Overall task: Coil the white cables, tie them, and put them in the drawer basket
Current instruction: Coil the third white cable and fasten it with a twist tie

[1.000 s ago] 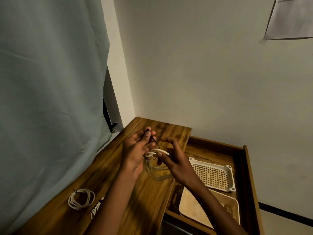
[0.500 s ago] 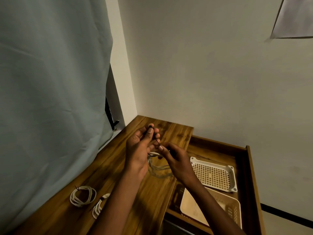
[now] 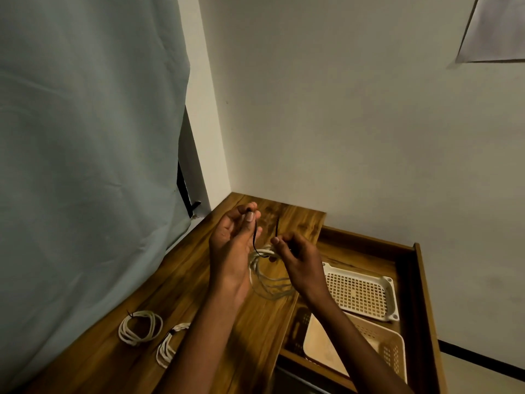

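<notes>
A coil of white cable [image 3: 265,275] hangs between my hands above the wooden table top [image 3: 199,282]. A thin black tie [image 3: 255,237] loops around the coil's top. My left hand [image 3: 231,245] pinches one end of the tie between thumb and fingers. My right hand [image 3: 298,260] pinches the other end, which sticks up above its fingers. Two tied white coils lie on the table at the near left: a round one [image 3: 140,327] and a flatter one [image 3: 169,344] partly behind my left forearm. The beige drawer basket [image 3: 377,344] sits in the open drawer [image 3: 409,280].
A white perforated tray [image 3: 359,291] lies in the drawer beyond the basket. A pale curtain [image 3: 85,166] hangs along the table's left edge. White walls meet at the far corner, and a paper sheet [image 3: 494,29] hangs at the upper right.
My hands have drawn apart, pulling the black tie's two ends outward around the coil. The view has shifted slightly, so table and drawer sit a little to the right.
</notes>
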